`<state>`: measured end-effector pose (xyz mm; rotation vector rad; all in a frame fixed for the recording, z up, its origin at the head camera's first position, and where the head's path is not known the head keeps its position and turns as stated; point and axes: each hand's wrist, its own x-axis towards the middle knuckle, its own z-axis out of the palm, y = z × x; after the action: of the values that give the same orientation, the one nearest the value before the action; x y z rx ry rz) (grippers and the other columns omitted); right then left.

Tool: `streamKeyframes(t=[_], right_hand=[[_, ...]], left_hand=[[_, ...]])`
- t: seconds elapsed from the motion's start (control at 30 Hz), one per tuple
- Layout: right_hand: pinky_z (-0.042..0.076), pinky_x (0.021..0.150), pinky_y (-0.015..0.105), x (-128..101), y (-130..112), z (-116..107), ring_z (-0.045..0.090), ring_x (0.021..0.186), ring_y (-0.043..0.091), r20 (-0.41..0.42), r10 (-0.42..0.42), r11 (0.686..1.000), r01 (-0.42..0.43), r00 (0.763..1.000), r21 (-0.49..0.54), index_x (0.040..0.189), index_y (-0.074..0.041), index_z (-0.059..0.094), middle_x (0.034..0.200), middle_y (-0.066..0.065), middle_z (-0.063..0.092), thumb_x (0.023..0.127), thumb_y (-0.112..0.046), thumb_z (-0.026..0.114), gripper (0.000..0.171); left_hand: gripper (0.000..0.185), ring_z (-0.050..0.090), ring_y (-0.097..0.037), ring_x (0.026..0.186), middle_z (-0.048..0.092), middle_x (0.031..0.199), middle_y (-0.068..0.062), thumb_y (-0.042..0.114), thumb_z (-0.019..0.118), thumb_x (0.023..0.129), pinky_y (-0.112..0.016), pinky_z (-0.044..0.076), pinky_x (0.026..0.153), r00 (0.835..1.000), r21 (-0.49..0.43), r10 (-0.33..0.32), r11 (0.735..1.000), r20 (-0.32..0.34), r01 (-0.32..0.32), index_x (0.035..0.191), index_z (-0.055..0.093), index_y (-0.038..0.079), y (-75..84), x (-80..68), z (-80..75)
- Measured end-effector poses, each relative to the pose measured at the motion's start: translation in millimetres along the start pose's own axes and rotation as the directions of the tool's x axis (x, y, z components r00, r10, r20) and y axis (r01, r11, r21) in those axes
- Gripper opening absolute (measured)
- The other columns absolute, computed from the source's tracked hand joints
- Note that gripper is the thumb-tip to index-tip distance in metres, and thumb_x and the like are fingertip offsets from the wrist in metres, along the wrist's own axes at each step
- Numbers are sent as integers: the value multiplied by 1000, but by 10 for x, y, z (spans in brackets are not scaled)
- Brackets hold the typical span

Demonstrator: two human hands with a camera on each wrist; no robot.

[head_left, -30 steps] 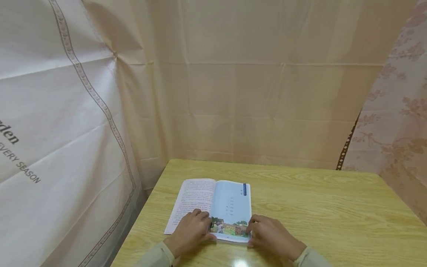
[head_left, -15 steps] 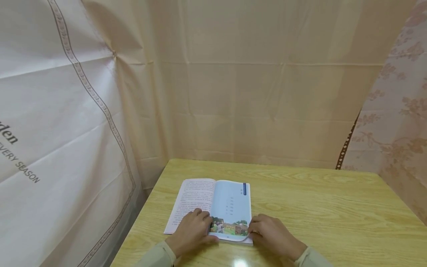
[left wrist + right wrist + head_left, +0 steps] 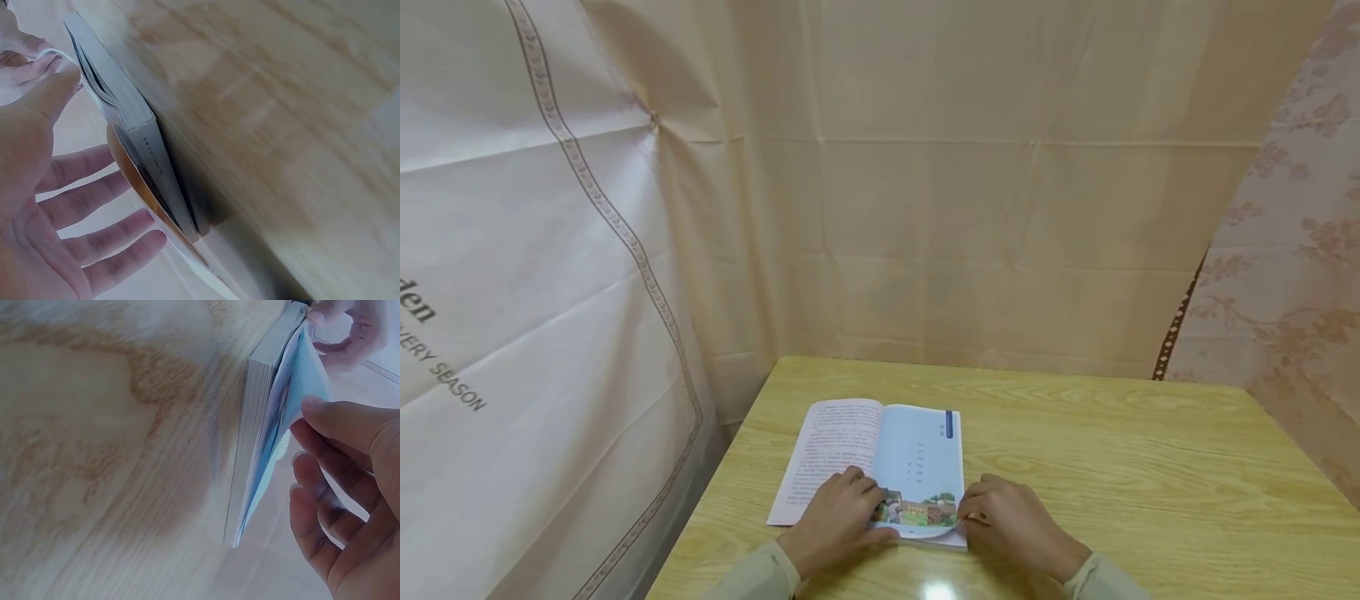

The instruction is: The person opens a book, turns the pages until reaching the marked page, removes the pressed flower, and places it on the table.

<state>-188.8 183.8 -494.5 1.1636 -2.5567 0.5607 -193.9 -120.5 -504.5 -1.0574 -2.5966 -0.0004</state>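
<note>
The book [image 3: 880, 467] lies open at the table's [image 3: 1112, 467] near left, left hand [image 3: 835, 521] flat on its left page, right hand [image 3: 1011, 525] pinching the lower right page corner, just lifted and not yet turned.

- The left hand [image 3: 837, 518] lies low in the head view, palm down, with its fingers [image 3: 859, 483] spread a little and nearly straight.
- In the left wrist view the left hand's fingers are long and open, and the thumb [image 3: 55, 87] points up and away.
- The right hand [image 3: 1011, 523] sits just beside the left one, with a small gap between them.
- Its fingers [image 3: 325, 506] are bent a little, and the thumb [image 3: 350, 422] comes in close to the fingertips.
- Both wrists wear pale sleeves [image 3: 752, 575] at the bottom edge.
- Both arms come in from the bottom, slanting toward each other.
</note>
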Motion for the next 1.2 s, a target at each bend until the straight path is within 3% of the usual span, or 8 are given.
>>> streamKeyframes(t=[0.33,0.5,0.67,0.8,0.87,0.93,1.03,1.2], right_hand=[[47,59,15,2,12,-3,56,78,-2,-50,-13,1000,14,999,20,87,-28,80,92,-19,71,82,-16,87,14],[53,64,20,21,-17,-10,60,81,1,-94,23,1000,-22,995,11,87,-26,80,93,-16,72,80,-18,88,13],[51,62,20,56,-54,-10,58,75,-3,-86,167,984,-160,982,84,86,-26,77,94,-14,72,83,-19,86,12],[44,55,21,77,-73,-19,50,65,-3,-74,326,933,-308,942,188,91,-24,69,86,-9,67,83,-18,87,20],[42,53,21,75,-70,-17,47,63,-2,-46,357,917,-341,933,208,94,-22,66,85,-7,62,83,-20,87,24],[43,53,22,63,-63,-7,46,63,-2,14,353,914,-348,936,210,98,-19,66,89,-5,61,83,-23,87,27],[50,62,25,26,-54,34,53,72,1,112,291,938,-306,950,161,106,-16,70,107,-2,64,83,-30,87,32],[55,76,35,-20,-67,101,58,91,6,179,212,972,-226,961,64,114,-18,74,126,-4,63,79,-45,87,47]], left_hand=[[57,57,-13,87,71,97,6,71,58,91,-29,51,70,1000,5,0,1000,14,0,101,77,18,34,27,-29],[58,58,-13,85,71,96,6,72,59,90,-30,51,70,1000,24,5,1000,3,-5,100,77,18,49,27,-24],[47,60,-14,86,72,98,5,61,59,98,-30,52,71,1000,5,12,1000,-13,-12,101,78,18,55,28,-25],[28,63,-15,85,74,97,4,41,61,102,-30,52,69,997,-7,17,1000,-73,-18,103,78,18,61,31,-1],[21,63,-15,84,73,96,3,31,64,100,-30,51,67,993,-7,6,1000,-121,-7,107,74,14,61,33,17],[19,62,-15,84,70,98,2,25,66,97,-29,50,67,985,-11,-9,1000,-170,7,110,68,11,59,34,28],[19,61,-17,91,64,106,-4,18,68,93,-30,51,70,970,-23,-19,1000,-243,14,109,61,10,44,40,26],[14,56,-29,111,59,118,-13,7,67,86,-40,52,89,950,35,32,999,-309,-22,100,68,12,2,32,-1]])
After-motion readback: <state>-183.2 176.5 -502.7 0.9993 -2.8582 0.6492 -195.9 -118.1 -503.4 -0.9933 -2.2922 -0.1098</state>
